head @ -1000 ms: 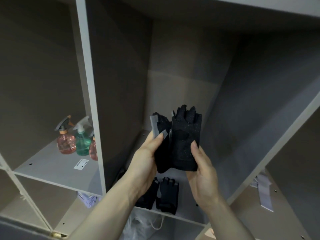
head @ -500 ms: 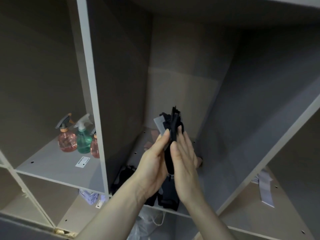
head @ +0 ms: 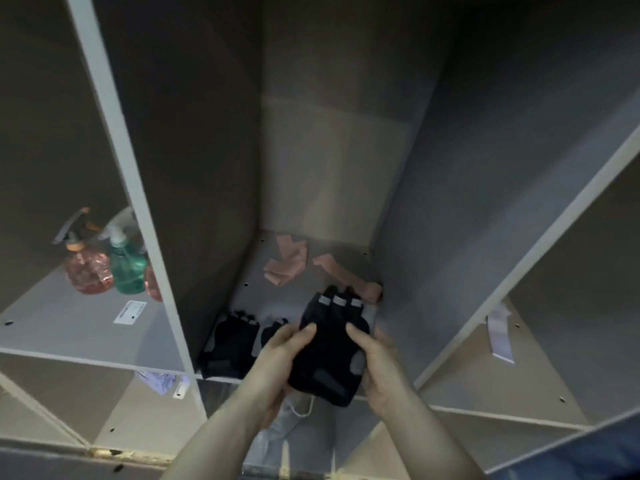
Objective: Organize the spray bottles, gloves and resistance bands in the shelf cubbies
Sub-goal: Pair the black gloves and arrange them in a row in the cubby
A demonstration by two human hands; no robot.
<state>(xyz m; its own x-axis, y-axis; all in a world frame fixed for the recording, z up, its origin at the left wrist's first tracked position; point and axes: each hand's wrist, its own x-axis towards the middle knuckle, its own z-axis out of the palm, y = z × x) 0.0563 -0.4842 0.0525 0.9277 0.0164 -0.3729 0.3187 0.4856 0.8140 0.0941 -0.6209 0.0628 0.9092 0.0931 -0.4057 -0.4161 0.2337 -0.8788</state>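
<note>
gloves flat btwn both hands, thumbs atop

Matt cloth, glossy plastic, dull board

The black gloves look like matt fabric; left of them, the spray bottles are shiny translucent plastic, and the shelf is smooth, matt grey laminate.

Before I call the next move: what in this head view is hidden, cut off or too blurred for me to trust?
- Third spray bottle, reddish: mostly hidden behind the white shelf divider.
- Black fingerless gloves held by the left hand and right hand: one or a stacked pair, cannot tell.
- Black gloves lying in the cubby: dark, partly behind the left hand; count unclear.
- White label: text too small.
- Pale purple item below: cut off by the shelf.
</note>
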